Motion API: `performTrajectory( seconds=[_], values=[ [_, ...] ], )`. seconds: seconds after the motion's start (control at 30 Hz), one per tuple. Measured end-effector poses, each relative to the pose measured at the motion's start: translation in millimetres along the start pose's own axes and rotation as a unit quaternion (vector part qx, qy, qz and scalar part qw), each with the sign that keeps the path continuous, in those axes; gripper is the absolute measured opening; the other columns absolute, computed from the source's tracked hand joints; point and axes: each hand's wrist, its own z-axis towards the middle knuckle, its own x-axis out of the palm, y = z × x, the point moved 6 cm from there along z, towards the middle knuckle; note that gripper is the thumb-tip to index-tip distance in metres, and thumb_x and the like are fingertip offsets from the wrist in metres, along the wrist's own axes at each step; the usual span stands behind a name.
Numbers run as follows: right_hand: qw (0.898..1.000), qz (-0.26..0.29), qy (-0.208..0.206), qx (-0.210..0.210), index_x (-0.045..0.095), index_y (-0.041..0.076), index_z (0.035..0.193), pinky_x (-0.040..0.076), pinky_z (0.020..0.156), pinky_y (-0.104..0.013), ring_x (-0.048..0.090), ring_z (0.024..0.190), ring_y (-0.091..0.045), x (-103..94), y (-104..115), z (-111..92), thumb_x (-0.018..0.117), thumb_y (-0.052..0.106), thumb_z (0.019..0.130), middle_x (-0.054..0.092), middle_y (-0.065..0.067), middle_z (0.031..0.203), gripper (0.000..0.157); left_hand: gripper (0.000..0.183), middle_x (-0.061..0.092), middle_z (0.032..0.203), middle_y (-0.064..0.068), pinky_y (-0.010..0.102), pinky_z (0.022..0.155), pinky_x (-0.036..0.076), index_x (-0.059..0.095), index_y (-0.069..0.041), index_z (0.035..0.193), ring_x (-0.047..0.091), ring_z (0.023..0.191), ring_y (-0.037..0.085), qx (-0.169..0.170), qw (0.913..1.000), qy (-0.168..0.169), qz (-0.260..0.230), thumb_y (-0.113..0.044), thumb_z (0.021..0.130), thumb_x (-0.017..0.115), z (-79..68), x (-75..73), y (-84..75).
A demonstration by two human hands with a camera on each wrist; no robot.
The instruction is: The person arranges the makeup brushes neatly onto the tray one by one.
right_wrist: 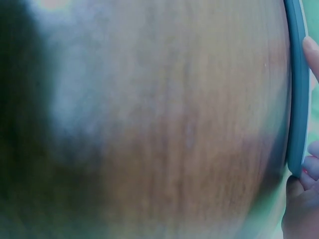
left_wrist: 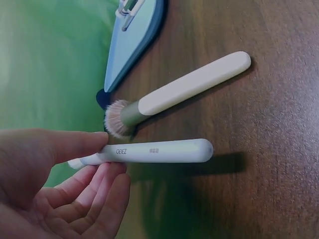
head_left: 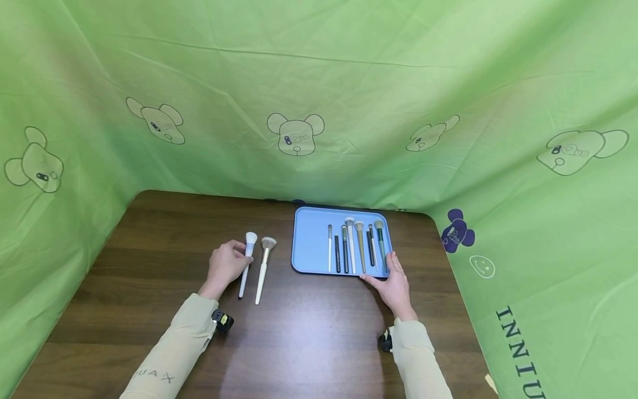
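In the head view my left hand pinches a white makeup brush between thumb and fingers. Its white bristles point away from me. The left wrist view shows the brush's white handle raised above the table, its shadow beside it. Just right of it lies a second makeup brush, cream-handled with a fluffy head. A blue tray holds several makeup brushes in a row, handles toward me. My right hand rests at the tray's near right corner, thumb on the front edge and fairly straight fingers along the right side.
The dark wooden table bears the tray and brushes. A green patterned cloth hangs behind and at both sides. Inside the tray, the brushes lie toward the right; bare tray surface shows at the left.
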Motion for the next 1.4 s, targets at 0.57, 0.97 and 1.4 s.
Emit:
performTrajectory(
  seconds=[0.57,0.97,1.4],
  values=[
    [1.000,-0.013,0.004,-0.010,0.027,-0.009,0.155,0.020,0.119,-0.051,0.018,0.151,-0.038,-3.1,4.2,1.1,0.084,0.056,0.079,0.019,-0.027,0.163,0.115,0.035,0.073,0.082,0.008,0.041,0.070,0.049,0.069,0.001,0.113,0.068,0.076,0.026,0.032,0.9984,-0.020,-0.042,-0.017,0.084,0.081,15.7,5.4,-34.9],
    [1.000,-0.013,-0.009,-0.011,0.029,-0.010,0.154,0.024,0.117,-0.053,0.023,0.149,-0.041,-3.6,2.2,1.0,0.084,0.055,0.079,0.024,-0.029,0.161,0.113,0.035,0.074,0.084,0.008,0.035,0.067,0.051,0.069,-0.001,0.114,0.068,0.076,0.024,0.033,0.9949,0.003,-0.095,-0.014,0.083,0.081,28.8,19.2,-66.9],
    [1.000,-0.009,0.005,0.003,0.027,-0.006,0.156,0.023,0.118,-0.052,0.021,0.150,-0.039,-1.8,-0.1,-0.8,0.081,0.062,0.077,0.021,-0.024,0.164,0.118,0.032,0.075,0.084,0.009,0.033,0.068,0.054,0.070,0.000,0.110,0.070,0.072,0.021,0.030,0.9929,0.028,-0.111,-0.011,0.083,0.081,45.3,48.6,-94.9]
  ],
)
